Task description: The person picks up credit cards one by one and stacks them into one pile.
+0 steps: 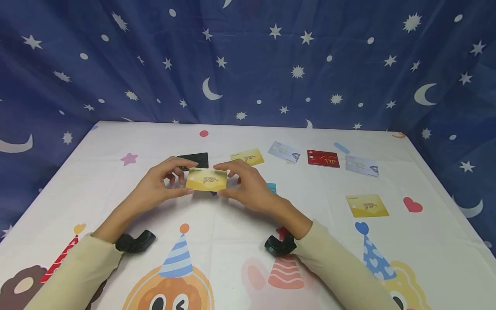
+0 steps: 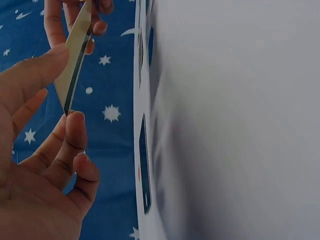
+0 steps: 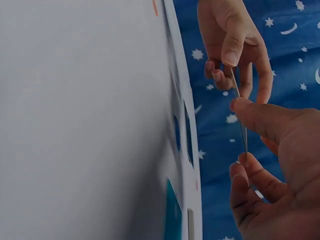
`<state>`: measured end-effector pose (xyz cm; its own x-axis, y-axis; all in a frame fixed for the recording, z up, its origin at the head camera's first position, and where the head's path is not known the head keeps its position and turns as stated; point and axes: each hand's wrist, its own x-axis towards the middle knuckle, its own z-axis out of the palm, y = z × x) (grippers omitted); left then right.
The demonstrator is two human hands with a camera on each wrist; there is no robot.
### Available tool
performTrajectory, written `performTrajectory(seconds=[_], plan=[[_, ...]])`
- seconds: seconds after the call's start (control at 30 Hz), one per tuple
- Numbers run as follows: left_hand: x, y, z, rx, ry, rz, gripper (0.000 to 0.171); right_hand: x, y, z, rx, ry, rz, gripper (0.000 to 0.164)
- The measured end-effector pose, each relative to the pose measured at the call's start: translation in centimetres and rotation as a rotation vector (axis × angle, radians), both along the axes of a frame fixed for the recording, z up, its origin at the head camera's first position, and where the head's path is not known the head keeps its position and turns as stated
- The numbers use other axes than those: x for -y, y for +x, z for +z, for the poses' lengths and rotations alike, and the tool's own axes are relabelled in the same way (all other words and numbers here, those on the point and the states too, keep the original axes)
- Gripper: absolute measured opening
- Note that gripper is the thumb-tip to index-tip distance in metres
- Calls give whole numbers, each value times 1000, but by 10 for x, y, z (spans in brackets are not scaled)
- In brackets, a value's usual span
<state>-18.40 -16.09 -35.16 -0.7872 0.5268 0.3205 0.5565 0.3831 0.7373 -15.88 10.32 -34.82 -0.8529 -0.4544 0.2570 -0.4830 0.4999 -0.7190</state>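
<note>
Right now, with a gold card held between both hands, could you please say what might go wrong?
The held gold card is pinched near its corners by the left hand and right hand, so it could slip or bend. In the head view, the right hand partly hides the blue card, so lowering that hand might nudge it.

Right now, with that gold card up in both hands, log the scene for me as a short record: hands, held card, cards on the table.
Left hand: pinches the held gold card at its left end
Right hand: pinches its right end
Held card position: raised off the table
Back row, left to right: black card, rear gold card, silver card, red card, second silver card
Nearer: teal card, partly hidden; right-side gold card
</note>
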Motion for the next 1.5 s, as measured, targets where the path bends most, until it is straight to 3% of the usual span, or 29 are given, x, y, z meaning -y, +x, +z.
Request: performTrajectory(seconds=[0.43, 0.7, 1.5], plan=[[-44, -1, 8, -4, 9, -68, 64, -44, 6, 10, -2, 50, -45, 62], [-62, -1, 5, 11, -22, -45, 69, -59, 9, 8, -14, 66, -59, 64], [-100, 7, -2, 10, -116, -64, 66, -97, 24, 0, 66, 127, -108, 65]])
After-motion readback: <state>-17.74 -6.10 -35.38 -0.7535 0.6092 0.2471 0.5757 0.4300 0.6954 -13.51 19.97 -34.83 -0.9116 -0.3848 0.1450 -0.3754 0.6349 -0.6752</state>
